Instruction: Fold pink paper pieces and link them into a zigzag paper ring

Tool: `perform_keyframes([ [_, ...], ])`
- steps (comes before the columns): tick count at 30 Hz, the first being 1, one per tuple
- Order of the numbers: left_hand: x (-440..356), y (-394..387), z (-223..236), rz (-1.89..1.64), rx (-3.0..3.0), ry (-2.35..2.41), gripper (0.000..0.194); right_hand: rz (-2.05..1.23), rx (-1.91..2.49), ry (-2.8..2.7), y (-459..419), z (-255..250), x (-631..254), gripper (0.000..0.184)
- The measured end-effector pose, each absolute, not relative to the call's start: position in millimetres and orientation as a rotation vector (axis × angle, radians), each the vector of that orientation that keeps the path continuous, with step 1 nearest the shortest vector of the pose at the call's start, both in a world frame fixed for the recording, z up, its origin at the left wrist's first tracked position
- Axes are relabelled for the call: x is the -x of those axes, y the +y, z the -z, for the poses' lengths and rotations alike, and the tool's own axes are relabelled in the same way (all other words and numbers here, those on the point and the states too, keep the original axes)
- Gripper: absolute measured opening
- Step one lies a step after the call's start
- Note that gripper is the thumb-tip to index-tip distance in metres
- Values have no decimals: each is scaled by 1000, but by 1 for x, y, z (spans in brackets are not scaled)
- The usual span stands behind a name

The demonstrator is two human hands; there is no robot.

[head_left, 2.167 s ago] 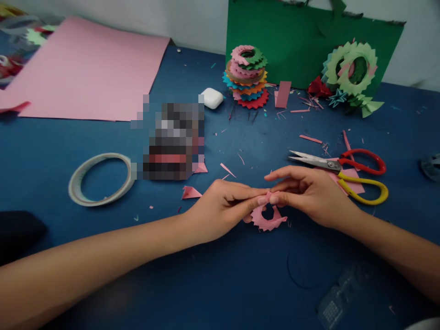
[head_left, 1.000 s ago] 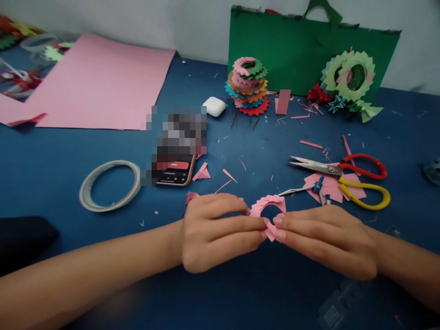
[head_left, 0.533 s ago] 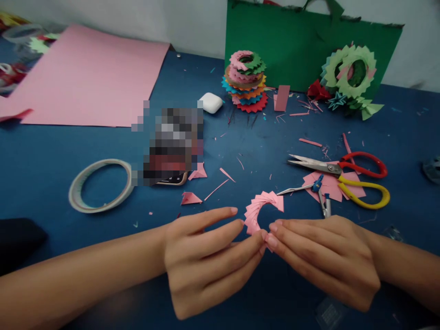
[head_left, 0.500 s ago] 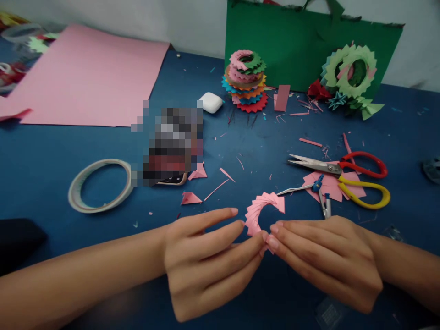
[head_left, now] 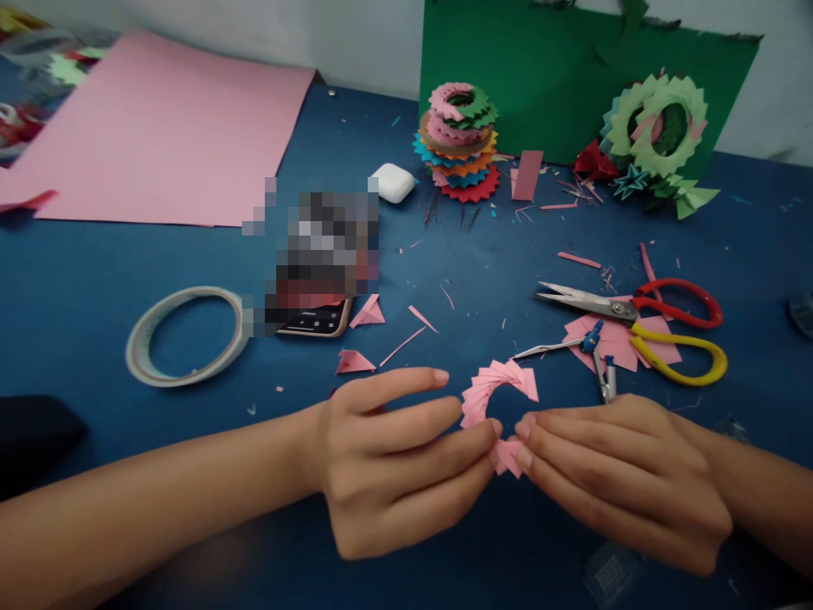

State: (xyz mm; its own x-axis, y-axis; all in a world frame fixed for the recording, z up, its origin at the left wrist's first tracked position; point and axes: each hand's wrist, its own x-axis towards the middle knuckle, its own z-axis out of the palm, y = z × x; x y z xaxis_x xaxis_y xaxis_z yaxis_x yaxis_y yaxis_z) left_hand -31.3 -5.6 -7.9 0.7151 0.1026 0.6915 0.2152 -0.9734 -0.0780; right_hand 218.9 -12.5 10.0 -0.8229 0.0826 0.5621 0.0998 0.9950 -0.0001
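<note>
A partial ring of folded pink paper pieces [head_left: 483, 393] is held above the blue table, curved like a C with its gap on the right. My left hand [head_left: 400, 462] grips its lower left part, with the index finger stretched out above. My right hand [head_left: 626, 474] pinches the ring's lower end between thumb and fingers. Fingertips hide part of the bottom. Beyond my right hand lie red-and-yellow scissors [head_left: 626, 312] on cut pink paper pieces [head_left: 616, 352], and a drawing compass [head_left: 590, 339].
A tape roll [head_left: 136, 360] and a phone [head_left: 318, 320] lie left of centre. Behind are a large pink sheet [head_left: 171, 135], a white earbud case [head_left: 393, 183], a stack of coloured paper rings [head_left: 457, 144], a green bag [head_left: 539, 76] and a green paper wreath [head_left: 692, 127]. Paper scraps [head_left: 356, 362] are scattered about.
Both hands and the pink ring have shifted slightly right in view. More of the ring's lower end now shows between the fingers. The table things keep their places.
</note>
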Motion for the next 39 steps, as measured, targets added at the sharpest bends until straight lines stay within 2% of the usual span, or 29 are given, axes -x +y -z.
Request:
perform_keyframes([
  [8,31,-6,6,1043,2759,-261,18,-51,125,-2569,-7,-18,-210,21],
  [16,16,-8,-8,835,3298,-675,10,-27,3,-2598,-7,-10,-209,12],
  [22,14,-12,-9,723,3417,-756,14,19,-76,-2632,-7,-6,-207,16],
  [31,14,-13,-9,765,3430,-737,19,-38,-92,-2655,-2,-4,-209,16],
  [39,14,-14,-11,713,3443,-820,13,-25,-75,-2633,-3,-2,-209,18],
])
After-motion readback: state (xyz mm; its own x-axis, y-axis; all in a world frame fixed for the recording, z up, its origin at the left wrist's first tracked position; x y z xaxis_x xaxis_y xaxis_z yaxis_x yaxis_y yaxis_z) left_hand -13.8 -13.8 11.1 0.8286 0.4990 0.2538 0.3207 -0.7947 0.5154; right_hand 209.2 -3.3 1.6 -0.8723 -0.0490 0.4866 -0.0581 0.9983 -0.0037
